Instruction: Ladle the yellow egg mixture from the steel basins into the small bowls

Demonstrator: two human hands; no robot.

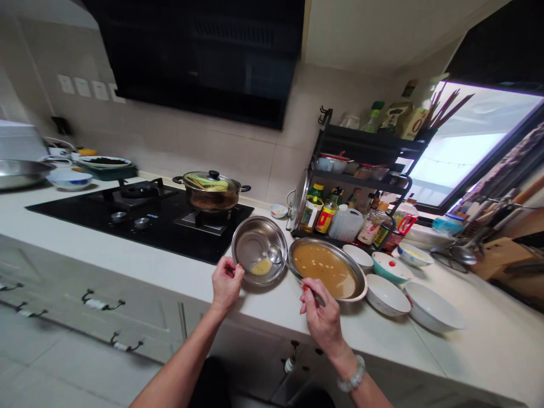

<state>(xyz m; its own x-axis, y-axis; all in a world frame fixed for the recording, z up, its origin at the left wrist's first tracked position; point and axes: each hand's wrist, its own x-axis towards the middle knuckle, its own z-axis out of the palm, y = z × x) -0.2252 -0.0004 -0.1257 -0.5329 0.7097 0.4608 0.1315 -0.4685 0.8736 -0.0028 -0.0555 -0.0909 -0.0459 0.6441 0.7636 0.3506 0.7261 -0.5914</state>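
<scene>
My left hand [227, 280] grips the near-left rim of a round metal bowl [251, 238], which leans with a little yellowish liquid [261, 267] gathered low inside. Wrapped round the handle of a metal ladle [275, 254], my right hand [321, 309] has the ladle's head inside that bowl, close to the liquid. The ladle's handle crosses the left edge of a wide metal basin [361, 277] of brown liquid with pale bits afloat. This basin stands just right of the bowl, beyond my right hand.
A lidded glass-top pot [212, 192] sits on the black gas stove [170, 226] to the left. Several white bowls [389, 296] stand right of the basin. Behind them, a black rack [365, 144] holds bottles and jars. Ladles [463, 255] hang at far right.
</scene>
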